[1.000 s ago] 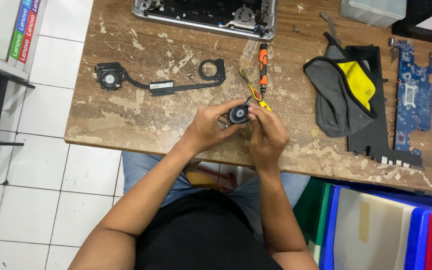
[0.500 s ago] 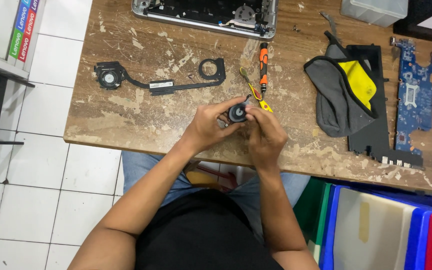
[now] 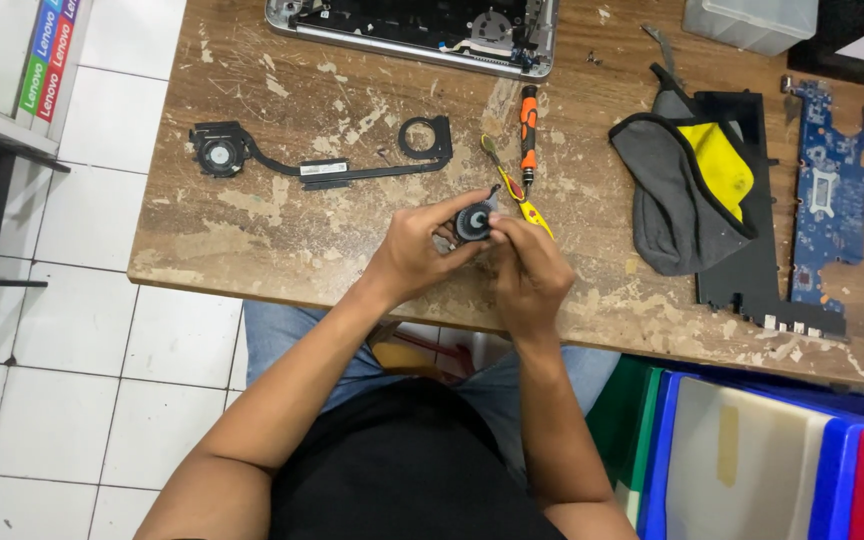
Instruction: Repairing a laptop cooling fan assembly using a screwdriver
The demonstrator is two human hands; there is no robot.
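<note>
Light was bright, even & diffuse from overhead, w/ only soft short shadows under the hands and along the worn wooden surface (image 3: pixel 252 250), no harsh glare except a mild sheen on the white floor tiles (image 3: pixel 62 400), focus sharp throughout w/ slight wide-angle stretch at the edges.

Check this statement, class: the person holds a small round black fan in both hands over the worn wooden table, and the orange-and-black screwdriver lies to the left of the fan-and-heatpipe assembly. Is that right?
Not quite. The head view shows the orange-and-black screwdriver lying to the right of the fan-and-heatpipe assembly, not left. The rest stands: left hand and right hand hold the small round black fan over the worn wooden table.
</note>
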